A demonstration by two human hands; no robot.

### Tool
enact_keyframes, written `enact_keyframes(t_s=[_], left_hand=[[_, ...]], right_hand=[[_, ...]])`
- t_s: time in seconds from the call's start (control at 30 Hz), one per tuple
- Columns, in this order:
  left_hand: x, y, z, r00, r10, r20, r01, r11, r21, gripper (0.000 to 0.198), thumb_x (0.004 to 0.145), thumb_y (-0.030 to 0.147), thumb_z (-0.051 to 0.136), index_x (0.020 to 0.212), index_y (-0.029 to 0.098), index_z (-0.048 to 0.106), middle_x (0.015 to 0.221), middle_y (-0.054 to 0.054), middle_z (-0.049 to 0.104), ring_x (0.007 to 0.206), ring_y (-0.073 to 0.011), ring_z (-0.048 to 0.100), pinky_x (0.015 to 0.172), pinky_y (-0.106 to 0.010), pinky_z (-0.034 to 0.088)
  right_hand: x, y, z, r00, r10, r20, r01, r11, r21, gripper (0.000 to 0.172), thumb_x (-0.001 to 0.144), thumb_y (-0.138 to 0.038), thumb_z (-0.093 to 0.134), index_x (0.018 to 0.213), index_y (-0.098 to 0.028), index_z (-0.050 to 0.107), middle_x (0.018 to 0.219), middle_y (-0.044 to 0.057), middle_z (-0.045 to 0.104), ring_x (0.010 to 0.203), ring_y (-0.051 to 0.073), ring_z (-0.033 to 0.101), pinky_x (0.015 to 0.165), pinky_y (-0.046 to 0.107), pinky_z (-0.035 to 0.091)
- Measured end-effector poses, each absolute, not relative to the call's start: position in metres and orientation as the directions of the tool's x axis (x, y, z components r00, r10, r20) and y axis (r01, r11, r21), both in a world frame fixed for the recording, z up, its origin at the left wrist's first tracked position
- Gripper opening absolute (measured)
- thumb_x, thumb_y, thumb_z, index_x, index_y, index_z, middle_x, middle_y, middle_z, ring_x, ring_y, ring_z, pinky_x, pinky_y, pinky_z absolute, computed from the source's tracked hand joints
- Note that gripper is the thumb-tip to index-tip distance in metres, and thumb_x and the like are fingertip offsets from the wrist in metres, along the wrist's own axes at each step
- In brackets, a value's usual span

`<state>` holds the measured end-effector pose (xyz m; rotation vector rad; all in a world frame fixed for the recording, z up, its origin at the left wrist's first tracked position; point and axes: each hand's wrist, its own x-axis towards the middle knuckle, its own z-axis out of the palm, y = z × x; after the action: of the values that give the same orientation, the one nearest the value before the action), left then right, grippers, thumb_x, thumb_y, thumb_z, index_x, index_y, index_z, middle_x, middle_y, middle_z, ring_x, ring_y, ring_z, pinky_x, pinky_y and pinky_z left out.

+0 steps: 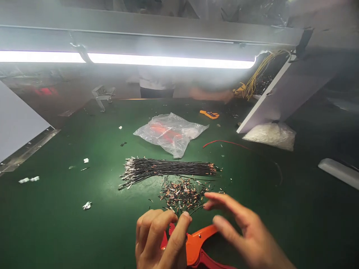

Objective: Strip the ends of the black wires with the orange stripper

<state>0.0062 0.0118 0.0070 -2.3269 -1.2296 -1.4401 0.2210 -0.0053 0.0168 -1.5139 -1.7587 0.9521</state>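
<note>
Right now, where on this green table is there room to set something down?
Near left, the table looks bare between the lowest white scrap and your left hand. A dimmer patch looks free between your right hand and the pale bar. The middle is crowded: black wires, clippings, plastic bag and orange tool.

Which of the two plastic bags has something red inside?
The bag just beyond the bundle of black wires: orange-red shows through its plastic. The other bag, by the white panel at right, shows only whitish contents.
</note>
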Motion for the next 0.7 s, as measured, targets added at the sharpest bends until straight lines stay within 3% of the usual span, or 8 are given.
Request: enact_keyframes(t_s=[0.07,0.13,0.27,0.33,0.4,0.47,0.57,0.7], left_hand=[[0.01,0.009,0.007,0.173,0.557,0.812,0.732,-0.625,0.273,0.034,0.081,-0.006,0.063,0.102,0.019,0.071,0.084,-0.003,0.065,0.086,-0.0174,0.058,0.083,-0.034,0.049],[0.013,0.008,0.005,0.185,0.531,0.827,0.747,-0.623,0.233,0.031,0.083,-0.004,0.062,0.1,0.02,0.072,0.08,-0.003,0.066,0.084,-0.0174,0.06,0.082,-0.034,0.049],[0.01,0.015,-0.002,0.274,0.496,0.824,0.727,-0.668,0.161,0.024,0.084,0.001,0.063,0.102,0.017,0.069,0.083,-0.004,0.071,0.085,-0.0184,0.063,0.081,-0.032,0.052],[0.007,0.02,-0.005,0.369,0.508,0.778,0.683,-0.716,0.144,0.024,0.085,0.003,0.064,0.106,0.012,0.066,0.084,-0.006,0.073,0.081,-0.0179,0.064,0.077,-0.03,0.052],[0.008,0.024,-0.007,0.439,0.545,0.714,0.662,-0.734,0.153,0.025,0.086,0.003,0.061,0.11,0.009,0.063,0.077,-0.005,0.071,0.07,-0.0169,0.061,0.065,-0.029,0.05],[0.013,0.024,-0.01,0.435,0.588,0.681,0.674,-0.714,0.186,0.024,0.088,0.005,0.057,0.111,0.008,0.06,0.07,-0.003,0.066,0.061,-0.0163,0.055,0.057,-0.03,0.045],[0.025,0.019,-0.016,0.351,0.632,0.691,0.691,-0.673,0.264,0.017,0.094,0.008,0.052,0.109,0.01,0.059,0.067,-0.003,0.063,0.059,-0.0158,0.053,0.057,-0.029,0.044],[0.037,0.011,-0.025,0.272,0.678,0.683,0.665,-0.645,0.376,0.016,0.097,0.007,0.045,0.103,0.014,0.058,0.07,-0.003,0.063,0.061,-0.0155,0.055,0.059,-0.028,0.044]], right_hand=[[0.215,0.006,0.036,-0.033,0.997,-0.073,0.357,-0.057,-0.932,0.028,0.094,-0.04,0.053,0.111,-0.023,0.068,0.091,0.006,0.078,0.091,0.025,0.075,0.078,0.035,0.06],[0.205,0.014,0.045,-0.027,0.998,-0.06,0.293,-0.05,-0.955,0.021,0.09,-0.035,0.057,0.095,-0.023,0.073,0.082,0.004,0.078,0.082,0.022,0.075,0.073,0.031,0.06],[0.191,0.019,0.039,-0.036,0.999,0.034,0.376,0.045,-0.925,0.017,0.084,-0.018,0.057,0.081,-0.023,0.073,0.072,0.0,0.078,0.067,0.017,0.075,0.062,0.024,0.058],[0.188,0.019,0.031,-0.015,0.972,0.236,0.49,0.213,-0.845,0.018,0.083,-0.014,0.057,0.079,-0.023,0.071,0.07,-0.002,0.077,0.067,0.017,0.075,0.065,0.025,0.058],[0.186,0.018,0.022,-0.068,0.885,0.46,0.611,0.401,-0.683,0.019,0.084,-0.009,0.055,0.082,-0.022,0.067,0.07,-0.002,0.075,0.065,0.015,0.073,0.075,0.03,0.059],[0.186,0.018,0.013,-0.151,0.8,0.581,0.701,0.501,-0.507,0.02,0.087,-0.004,0.051,0.088,-0.021,0.062,0.069,-0.002,0.072,0.059,0.013,0.068,0.086,0.038,0.057],[0.185,0.02,0.0,-0.233,0.77,0.593,0.773,0.517,-0.367,0.02,0.09,-0.001,0.049,0.092,-0.019,0.058,0.068,-0.001,0.069,0.055,0.013,0.065,0.09,0.047,0.054],[0.186,0.024,-0.01,-0.239,0.78,0.579,0.77,0.515,-0.377,0.018,0.091,-0.002,0.049,0.092,-0.019,0.056,0.07,0.0,0.072,0.055,0.015,0.067,0.086,0.048,0.055]])
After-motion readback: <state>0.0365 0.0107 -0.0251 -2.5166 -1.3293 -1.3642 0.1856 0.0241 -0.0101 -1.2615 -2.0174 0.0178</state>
